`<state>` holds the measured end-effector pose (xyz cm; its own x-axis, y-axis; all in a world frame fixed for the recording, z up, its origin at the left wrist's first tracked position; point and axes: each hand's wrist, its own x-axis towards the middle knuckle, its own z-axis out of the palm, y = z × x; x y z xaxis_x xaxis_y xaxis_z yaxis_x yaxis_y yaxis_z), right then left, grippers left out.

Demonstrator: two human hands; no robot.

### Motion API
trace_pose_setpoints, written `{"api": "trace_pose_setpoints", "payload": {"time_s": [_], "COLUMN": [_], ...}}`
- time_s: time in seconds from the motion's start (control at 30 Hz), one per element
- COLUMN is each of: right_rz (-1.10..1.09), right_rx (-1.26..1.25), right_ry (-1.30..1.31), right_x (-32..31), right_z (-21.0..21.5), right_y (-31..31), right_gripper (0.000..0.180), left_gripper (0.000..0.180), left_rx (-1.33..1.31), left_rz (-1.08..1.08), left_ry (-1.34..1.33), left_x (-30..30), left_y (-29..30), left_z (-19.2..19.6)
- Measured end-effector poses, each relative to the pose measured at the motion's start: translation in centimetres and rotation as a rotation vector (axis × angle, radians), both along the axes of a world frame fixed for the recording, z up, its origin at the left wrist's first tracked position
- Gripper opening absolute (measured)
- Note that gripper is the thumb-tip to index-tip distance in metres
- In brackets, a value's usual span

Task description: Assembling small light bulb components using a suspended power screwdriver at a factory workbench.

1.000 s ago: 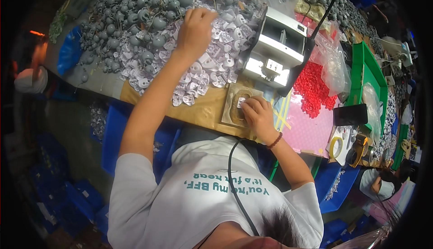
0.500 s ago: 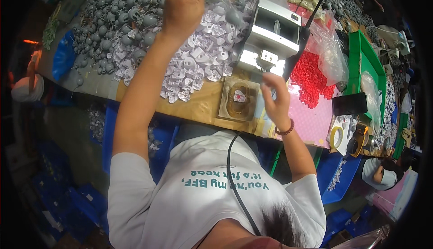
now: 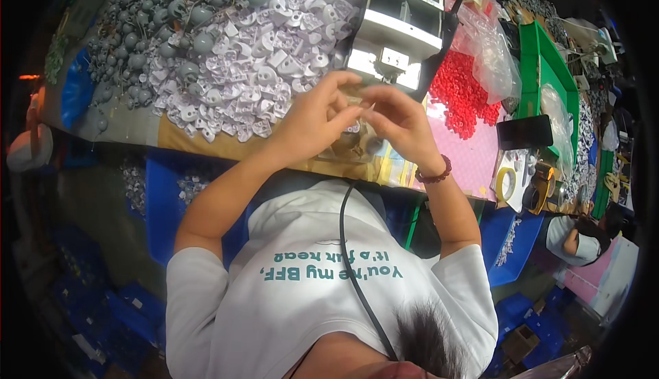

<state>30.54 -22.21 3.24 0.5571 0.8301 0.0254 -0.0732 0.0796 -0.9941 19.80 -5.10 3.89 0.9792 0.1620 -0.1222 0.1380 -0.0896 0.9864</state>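
My left hand (image 3: 312,115) and my right hand (image 3: 401,124) meet above the table's near edge, right in front of a small grey press machine (image 3: 401,26). Their fingertips pinch a small pale part (image 3: 366,107) between them; its shape is too small to make out. Under the hands a brown fixture plate (image 3: 353,149) lies on the table. A heap of white plastic parts (image 3: 254,80) spreads just left of my left hand. Beyond it lies a heap of grey round parts (image 3: 158,15) with wires.
Red small parts (image 3: 463,94) lie piled on a pink mat (image 3: 473,163) to the right, beside a clear plastic bag (image 3: 491,50). A green tray (image 3: 549,70), a black box (image 3: 525,132) and a tape roll (image 3: 506,181) sit further right. Another person (image 3: 576,235) is at the lower right.
My left hand has come back from the far heap of parts to meet the right hand. My right hand has lifted off the fixture plate toward it.
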Motion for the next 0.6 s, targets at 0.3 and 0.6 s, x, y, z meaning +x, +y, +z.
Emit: {"api": "trace_pose_setpoints", "payload": {"time_s": [0.3, 0.6], "right_rz": [-0.046, 0.028], "right_rx": [-0.314, -0.349], "right_ry": [-1.088, -1.304], "right_x": [-1.7, -1.5], "right_z": [-5.3, -7.0], "right_y": [-2.5, -1.0], "right_gripper": [0.023, 0.027], "left_gripper": [0.039, 0.03], "left_rx": [-0.014, 0.657], "left_rz": [-0.003, 0.034], "left_ry": [0.103, -0.196], "left_x": [-4.3, -5.2], "left_y": [-2.5, -3.8], "left_z": [-5.7, -7.8]}}
